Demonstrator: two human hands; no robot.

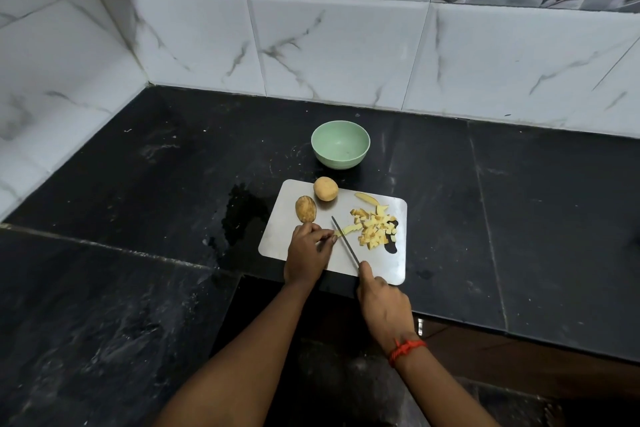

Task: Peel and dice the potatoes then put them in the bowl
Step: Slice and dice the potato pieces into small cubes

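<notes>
Head view, places taken from the board (277, 236) on the worktop (519, 219).

- Step: dicing.
- Left hand (306, 255): grip pinched a strip (348, 229) on the board.
- Right hand (382, 309): grip closed on the knife (344, 241), blade across the strip.
- Dice (375, 231): heaped at the board's right.
- Potatoes: one unpeeled (305, 209), one peeled (325, 188), far-left corner.
- Bowl (340, 144): beyond the board, empty.
- Next, judged: crosscuts, fingertips tucked.
</notes>
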